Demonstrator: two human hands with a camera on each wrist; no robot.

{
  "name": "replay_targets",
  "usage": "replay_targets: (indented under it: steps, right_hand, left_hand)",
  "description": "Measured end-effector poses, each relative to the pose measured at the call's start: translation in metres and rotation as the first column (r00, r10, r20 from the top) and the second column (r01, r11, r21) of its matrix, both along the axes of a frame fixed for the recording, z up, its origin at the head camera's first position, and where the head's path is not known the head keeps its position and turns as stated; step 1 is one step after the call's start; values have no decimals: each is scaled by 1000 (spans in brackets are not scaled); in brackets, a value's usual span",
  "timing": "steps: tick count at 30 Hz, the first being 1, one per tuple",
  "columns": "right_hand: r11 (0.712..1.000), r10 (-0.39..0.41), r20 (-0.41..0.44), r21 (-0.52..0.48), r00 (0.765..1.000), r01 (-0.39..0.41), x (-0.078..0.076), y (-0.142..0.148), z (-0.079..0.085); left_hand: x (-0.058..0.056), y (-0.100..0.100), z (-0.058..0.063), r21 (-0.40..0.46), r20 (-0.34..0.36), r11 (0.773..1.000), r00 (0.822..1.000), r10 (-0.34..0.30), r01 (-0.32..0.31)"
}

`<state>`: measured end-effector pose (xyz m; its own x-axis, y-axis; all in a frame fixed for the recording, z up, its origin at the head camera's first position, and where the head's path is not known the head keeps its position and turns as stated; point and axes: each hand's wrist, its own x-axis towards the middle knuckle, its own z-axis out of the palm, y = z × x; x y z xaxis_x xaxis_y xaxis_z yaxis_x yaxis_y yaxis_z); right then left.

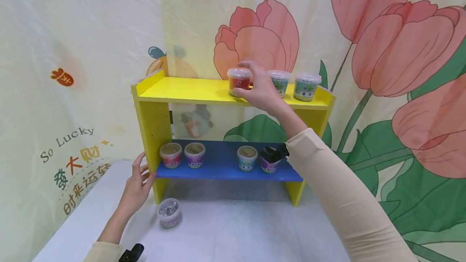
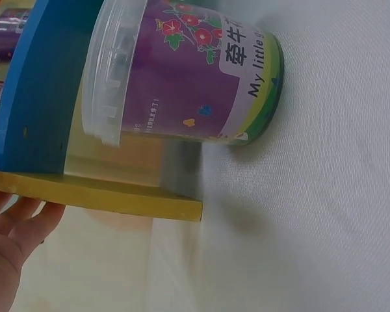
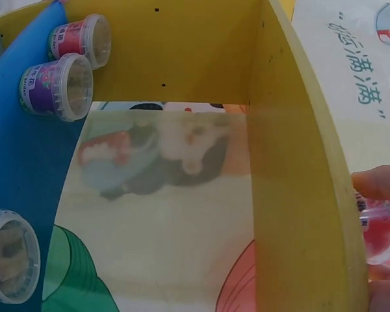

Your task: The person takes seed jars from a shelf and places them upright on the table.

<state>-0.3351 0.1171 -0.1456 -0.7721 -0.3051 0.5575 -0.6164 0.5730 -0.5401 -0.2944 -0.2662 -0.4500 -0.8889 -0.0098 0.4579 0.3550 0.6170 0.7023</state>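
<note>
On the top board of a yellow-and-blue shelf (image 1: 189,88), my right hand (image 1: 261,88) grips a red-labelled plastic tub (image 1: 239,81) with a clear lid, thumb at the near side and fingers behind. Only part of that tub shows past the top board in the right wrist view. My left hand (image 1: 136,187) holds the shelf's left side panel (image 1: 148,128), its thumb at the front edge by the blue board's corner. Below that hand, a lidded purple-labelled tub (image 2: 182,71) stands upright on the white table (image 1: 233,229), in front of the shelf's left leg.
Two green-labelled tubs, one middle (image 1: 279,82) and one far right (image 1: 307,87), stand on the top board. Along the blue board are red (image 1: 170,156), purple (image 1: 194,155) and light-blue (image 1: 247,159) tubs, plus another purple one (image 1: 269,165) partly behind my right wrist. A tulip-printed cloth hangs behind.
</note>
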Motion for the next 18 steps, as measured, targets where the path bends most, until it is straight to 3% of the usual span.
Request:
replay_targets:
  steps: [18]
  right_hand:
    - [999, 31, 3, -12, 1000, -31, -2, 1, -5]
  left_hand:
    - [-3, -2, -3, -8, -6, 1000, 1000, -3, 3]
